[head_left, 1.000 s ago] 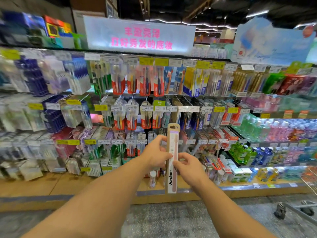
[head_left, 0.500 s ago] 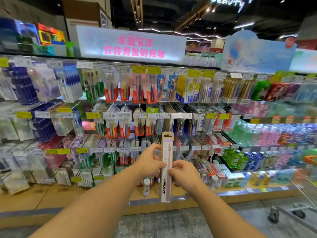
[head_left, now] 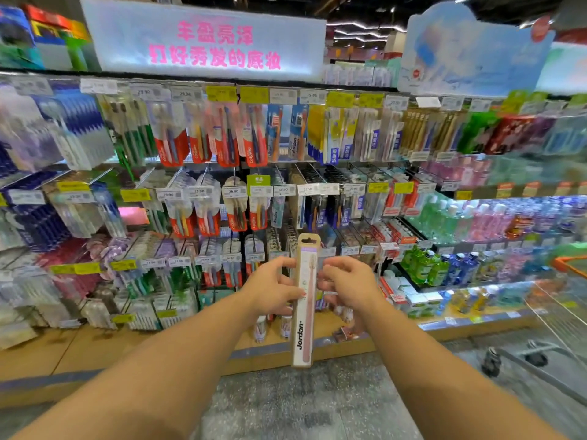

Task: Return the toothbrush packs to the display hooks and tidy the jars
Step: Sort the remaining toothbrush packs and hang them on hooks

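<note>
The left hand (head_left: 273, 292) grips the pack (head_left: 304, 300) from its left edge, thumb and curled fingers pinching the card about a third of the way down. The right hand (head_left: 347, 285) sits just right of the pack with its fingers curled toward the card's right edge; whether they actually pinch it or only touch is hard to tell through the blur. The pack stands nearly upright between the two hands, long axis vertical, hang slot at the top, the "Jordan" print running up the lower half, which hangs free below the hands.

Everything turns on the slot and the hooks. The hooks (head_left: 317, 185) jut out of the display toward the person, so the pack's flat face already squares up to them, and the slot end is the end nearest them. The matching brown-card packs (head_left: 297, 211) hang just above the top of the held pack and slightly left of it. My guess is the move calls for a lift up and forward, left hand carrying, right hand steadying the slot onto the hook tip.

Small jars (head_left: 260, 328) stand on the bottom shelf (head_left: 95, 344), below the pack and just left of it, behind the left wrist
</note>
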The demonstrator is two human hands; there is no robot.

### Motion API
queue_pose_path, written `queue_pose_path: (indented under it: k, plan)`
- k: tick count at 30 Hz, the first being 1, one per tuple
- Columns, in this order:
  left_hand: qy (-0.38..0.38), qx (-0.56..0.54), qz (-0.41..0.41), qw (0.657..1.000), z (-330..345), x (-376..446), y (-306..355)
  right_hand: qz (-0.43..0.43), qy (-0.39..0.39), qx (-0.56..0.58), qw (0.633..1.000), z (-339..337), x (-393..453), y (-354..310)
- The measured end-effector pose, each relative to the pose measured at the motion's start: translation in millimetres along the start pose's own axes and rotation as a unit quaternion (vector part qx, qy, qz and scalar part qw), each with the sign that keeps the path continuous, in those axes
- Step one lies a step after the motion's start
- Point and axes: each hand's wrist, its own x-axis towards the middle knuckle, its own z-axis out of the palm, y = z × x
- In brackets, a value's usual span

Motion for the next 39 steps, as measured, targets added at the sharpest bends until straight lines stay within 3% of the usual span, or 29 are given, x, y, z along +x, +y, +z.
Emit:
queue_pose_path:
  k: [16,28,39]
  plan:
    - [-0.04,-0.059,-0.034,0.997,17,130,-20,0.008,0.012,0.004,1.0,-8,128,10]
    - [-0.017,-0.11,-0.069,0.991,-20,254,-36,0.02,-0.019,-0.049,0.998,27,282,6]
    - [0.041,-0.067,-0.07,0.994,-31,329,-71,0.004,-0.081,-0.049,0.996,45,362,32]
